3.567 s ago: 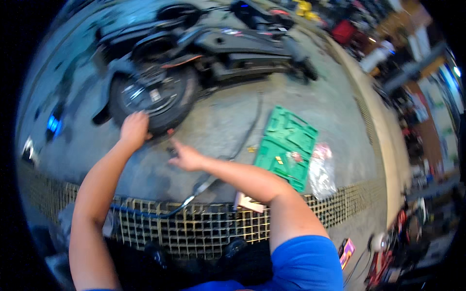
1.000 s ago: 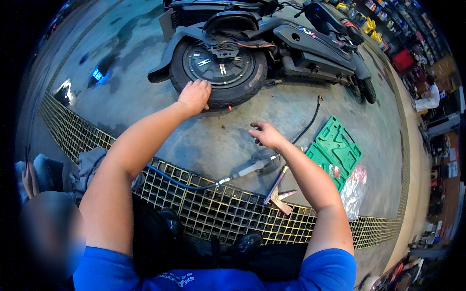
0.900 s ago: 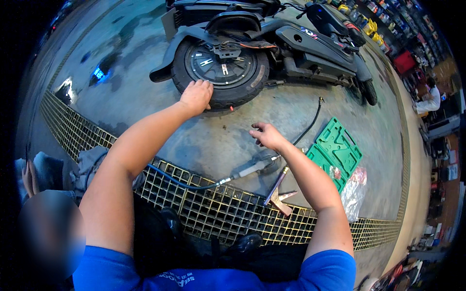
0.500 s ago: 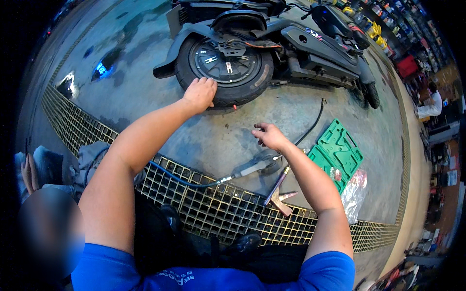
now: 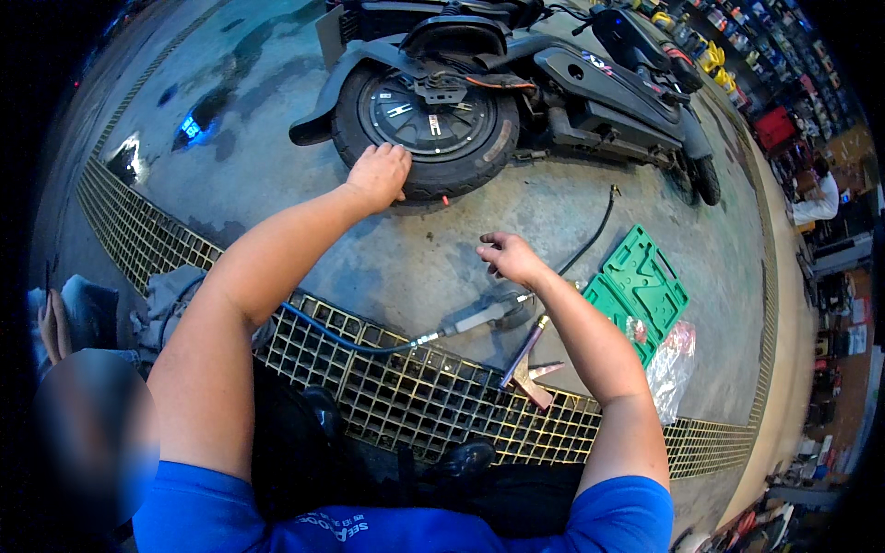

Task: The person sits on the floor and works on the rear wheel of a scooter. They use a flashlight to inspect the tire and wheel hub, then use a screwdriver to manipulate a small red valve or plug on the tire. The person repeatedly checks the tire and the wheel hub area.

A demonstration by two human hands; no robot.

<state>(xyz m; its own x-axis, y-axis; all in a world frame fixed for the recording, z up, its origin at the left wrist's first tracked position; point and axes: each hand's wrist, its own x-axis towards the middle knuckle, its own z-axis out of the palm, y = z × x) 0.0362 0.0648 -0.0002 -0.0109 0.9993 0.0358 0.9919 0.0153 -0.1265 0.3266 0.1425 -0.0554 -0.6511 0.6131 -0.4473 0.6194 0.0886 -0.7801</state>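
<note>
- Two tools lie nearest us at the floor grate's [image 5: 387, 396] far edge: a hammer [image 5: 527, 369] and an air tool [image 5: 479, 318] on a blue hose [image 5: 341, 339].
- Our right hand [image 5: 512, 258] hovers above them, fingers loosely curled, holding nothing we can see.
- Beside it, the green case [image 5: 641, 290] lies open, its contents unclear.
- Our left hand [image 5: 378, 173] presses flat on the scooter's tyre [image 5: 429, 115]; the scooter could shift if pushed.

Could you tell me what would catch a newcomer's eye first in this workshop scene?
Probably the dark scooter lying on the wet concrete at the top, with the left hand pressed flat on its rear tyre. Next, the bright green tool case lying open at the right, beyond the right hand. Below, a metal floor grate carries a blue hose leading to an air tool.
</note>
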